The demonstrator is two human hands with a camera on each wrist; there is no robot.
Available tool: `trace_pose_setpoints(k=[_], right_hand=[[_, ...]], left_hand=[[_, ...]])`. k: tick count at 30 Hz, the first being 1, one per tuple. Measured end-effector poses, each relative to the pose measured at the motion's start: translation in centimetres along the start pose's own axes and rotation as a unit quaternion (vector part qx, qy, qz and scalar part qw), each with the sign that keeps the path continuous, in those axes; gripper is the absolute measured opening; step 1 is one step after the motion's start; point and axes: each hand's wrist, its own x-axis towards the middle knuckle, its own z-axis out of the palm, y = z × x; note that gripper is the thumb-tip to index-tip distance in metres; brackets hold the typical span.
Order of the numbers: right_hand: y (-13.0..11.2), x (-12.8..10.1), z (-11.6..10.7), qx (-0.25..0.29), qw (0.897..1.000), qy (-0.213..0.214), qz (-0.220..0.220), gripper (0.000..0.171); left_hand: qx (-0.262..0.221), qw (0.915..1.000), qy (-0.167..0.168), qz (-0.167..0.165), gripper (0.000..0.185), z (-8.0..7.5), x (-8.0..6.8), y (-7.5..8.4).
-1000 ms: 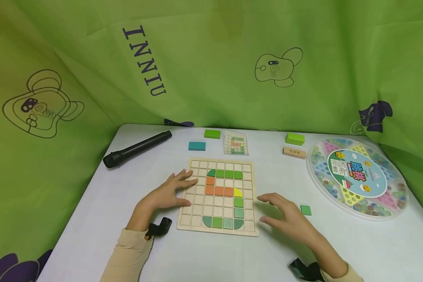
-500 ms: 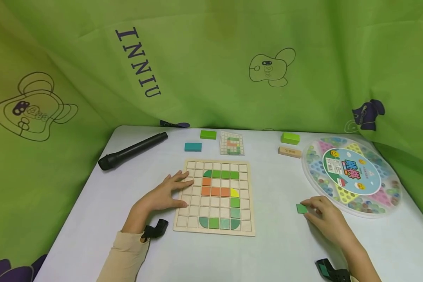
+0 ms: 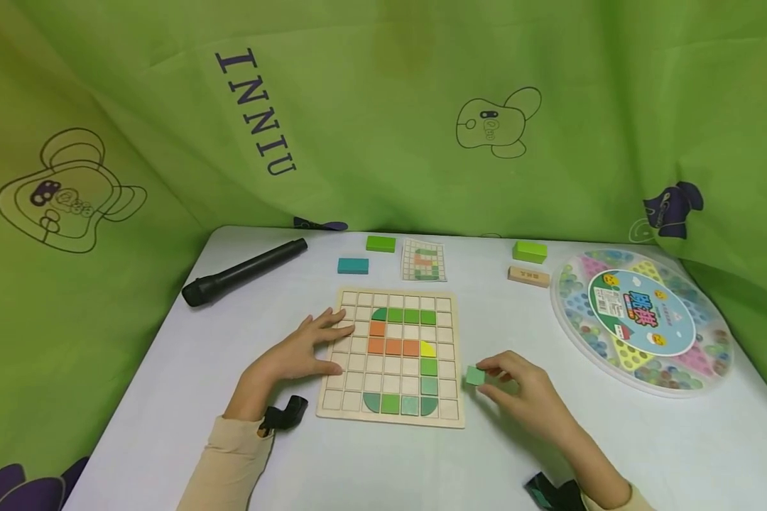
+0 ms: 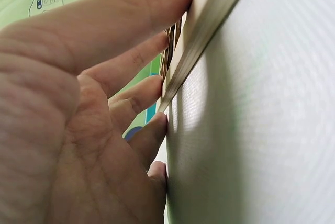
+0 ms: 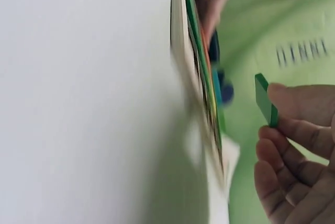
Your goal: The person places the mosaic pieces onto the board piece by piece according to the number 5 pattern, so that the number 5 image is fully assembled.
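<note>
Near the right edge of the wooden grid board (image 3: pixel 393 358), I am watching the right hand (image 3: pixel 527 397) pinching a small green square tile (image 3: pixel 475 375) between thumb and fingertips; the tile is hovering just beside the board's right side, close to the lower rows, and the right wrist view is showing it (image 5: pixel 265 99) lifted off the table (image 3: pixel 371 461), held edge-on at the fingertips (image 5: pixel 298 103). On the other side, the left hand (image 3: pixel 297 353) is lying flat with its fingers straight and spread, pressing on the board's left edge; the left wrist view is showing those fingers (image 4: pixel 131 17) reaching over the board's rim (image 4: pixel 209 35) while the palm is resting on the table. Its grip is holding nothing. The board is already carrying a pattern of green, orange and yellow pieces: a green row near the top, orange pieces in the middle, a yellow one beside them, and green pieces running down the right and along the bottom. Behind the board, a small pattern card (image 3: pixel 425 260) is lying between a teal block (image 3: pixel 353 265) and a green block (image 3: pixel 381 243) on one side and another green block (image 3: pixel 529 251) with a plain wooden block (image 3: pixel 528 276) on the other. A black cylinder (image 3: pixel 244 272) is lying at the left, and a round marble game tray (image 3: pixel 642 323) is sitting at the right, well apart from both hands.
</note>
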Motion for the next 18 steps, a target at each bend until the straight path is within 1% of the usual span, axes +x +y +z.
trace_pose_setpoints(k=[3, 5, 8, 12, 15, 18], right_hand=[[-2.3, 1.5, 2.2, 0.045, 0.998, -0.034, -0.011, 0.028], [-3.6, 2.4, 3.5, 0.063, 0.996, -0.059, -0.020, 0.027], [-5.4, 3.7, 5.4, 0.077, 0.992, -0.098, -0.028, 0.024], [-6.7, 5.0, 7.5, 0.067, 0.989, -0.131, -0.015, 0.020], [-7.3, 5.8, 8.8, 0.051, 0.988, -0.146, -0.011, 0.019], [-7.7, 6.4, 9.6, 0.028, 0.988, -0.154, -0.014, 0.019]], left_hand=[[0.002, 1.0000, 0.001, 0.005, 0.073, 0.0, 0.0, 0.0], [0.004, 1.0000, 0.002, 0.006, 0.073, 0.0, 0.0, 0.0], [0.006, 0.9999, 0.003, 0.010, 0.073, 0.1, 0.1, -0.1], [-0.001, 1.0000, 0.003, 0.007, 0.072, 0.1, 0.0, -0.2], [-0.001, 1.0000, 0.004, 0.007, 0.072, 0.1, 0.0, -0.2], [0.006, 0.9999, 0.005, 0.013, 0.072, 0.0, -0.1, -0.1]])
